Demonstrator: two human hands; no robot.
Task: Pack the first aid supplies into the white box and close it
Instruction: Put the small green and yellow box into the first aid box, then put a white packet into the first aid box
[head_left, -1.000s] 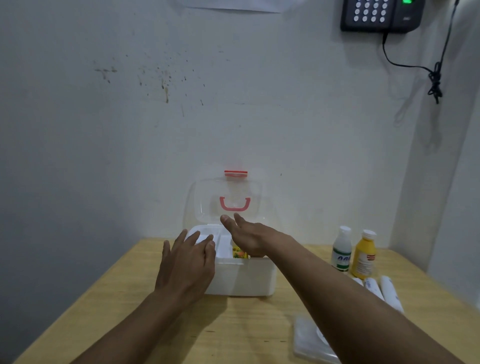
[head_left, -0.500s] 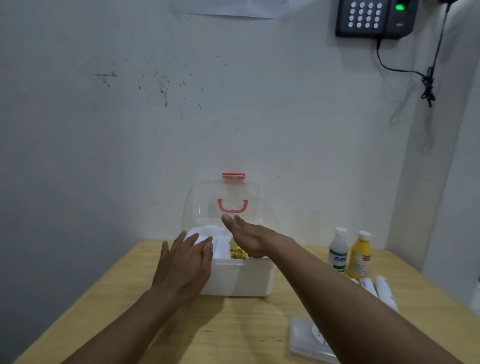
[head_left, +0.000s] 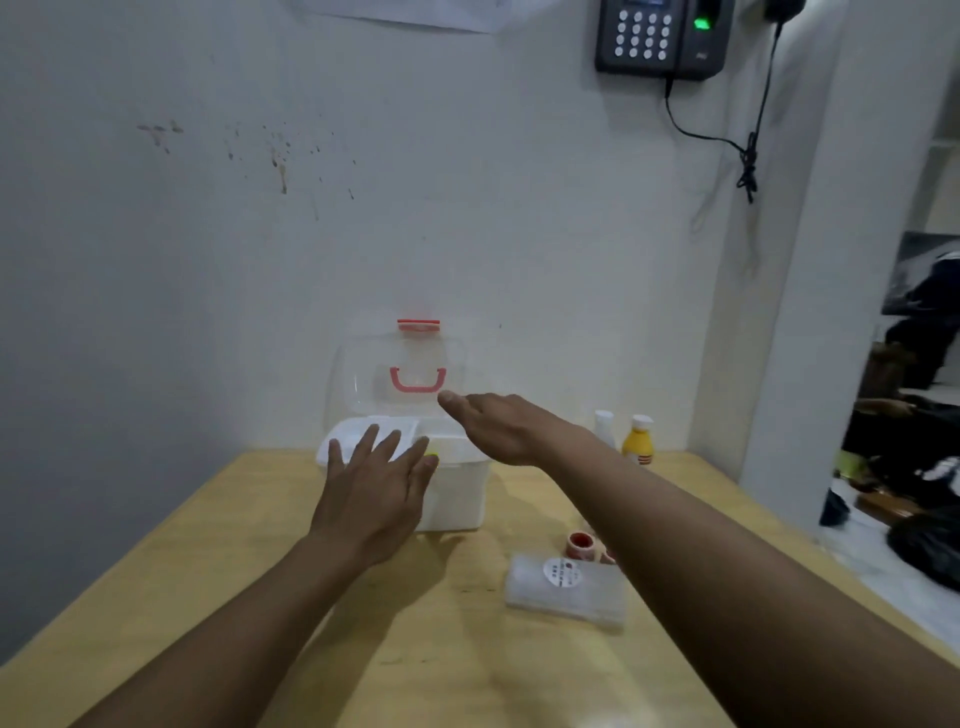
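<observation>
Several supplies not yet packed, so, judging by the layout, roughly the early-to-middle stretch of the job. White plastic box (head_left: 454, 493) at table centre, clear hinged lid with red handle (head_left: 402, 374) standing upright at 12 o'clock, white inner tray (head_left: 374, 431) seated in the mouth, a scrap of yellow-green just visible at the rim. Left hand (head_left: 371, 493) spread flat, fingers apart, resting over the near-left edge of the box, gripping nothing. Right hand (head_left: 501, 426) held open above the right side of the box, fingers loosely together, nothing pinched. Left to pack, from the box: clear flat plastic packet with round sticker (head_left: 563, 590) at 5 o'clock; small red-rimmed tape roll (head_left: 581, 544) just beyond it; yellow bottle with white cap (head_left: 638, 441) and white bottle (head_left: 604, 427) at 2 o'clock, partly hidden behind the forearm. Then closing the lid, not yet done. All on pale wooden table (head_left: 208, 545).
</observation>
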